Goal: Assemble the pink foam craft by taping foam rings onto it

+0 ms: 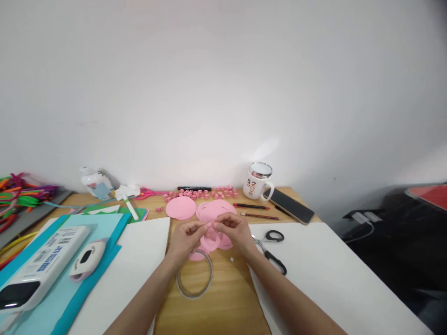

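Observation:
Both hands meet over the middle of the wooden table. My left hand (186,238) and my right hand (235,231) are closed, thumb against fingers, pinching a pink paper piece (210,231) between them; its exact shape is partly hidden by the fingertips. Pink paper circles (181,207) lie in overlapping stacks just beyond and beneath the hands. A roll of tape (179,279) rests flat below my left hand. Scissors with black handles (274,236) lie right of my right wrist, their blades partly covered by it.
Small pink paper curls (199,194) are strewn along the back near a black marker (194,188). A white mug (257,182), pencils (251,206) and a phone (291,206) stand or lie at back right. A white device (45,265) and bottle (95,182) are at left.

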Demonstrator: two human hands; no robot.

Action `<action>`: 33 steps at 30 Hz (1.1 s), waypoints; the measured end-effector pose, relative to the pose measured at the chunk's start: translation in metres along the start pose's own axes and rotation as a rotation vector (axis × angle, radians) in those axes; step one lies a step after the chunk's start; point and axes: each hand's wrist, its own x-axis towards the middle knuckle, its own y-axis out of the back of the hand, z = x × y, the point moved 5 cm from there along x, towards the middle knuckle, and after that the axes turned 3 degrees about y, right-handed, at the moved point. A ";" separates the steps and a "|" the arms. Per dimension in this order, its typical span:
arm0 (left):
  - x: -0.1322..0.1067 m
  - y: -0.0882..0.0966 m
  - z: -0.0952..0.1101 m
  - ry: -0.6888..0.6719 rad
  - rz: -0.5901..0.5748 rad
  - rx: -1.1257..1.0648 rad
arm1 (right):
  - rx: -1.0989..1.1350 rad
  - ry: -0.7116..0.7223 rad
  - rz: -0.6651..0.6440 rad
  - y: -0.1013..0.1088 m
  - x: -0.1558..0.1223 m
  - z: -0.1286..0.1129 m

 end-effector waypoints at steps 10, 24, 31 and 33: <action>0.000 0.001 0.001 -0.002 0.008 -0.014 | -0.012 0.000 -0.052 -0.002 0.000 0.001; 0.000 -0.002 0.000 -0.007 -0.020 0.024 | -0.042 0.004 -0.026 0.002 0.001 0.003; 0.000 -0.001 0.001 -0.013 -0.015 0.055 | 0.017 -0.027 -0.036 0.000 0.001 0.004; 0.000 -0.001 0.001 -0.009 -0.012 0.056 | 0.018 -0.034 -0.037 0.000 0.001 0.005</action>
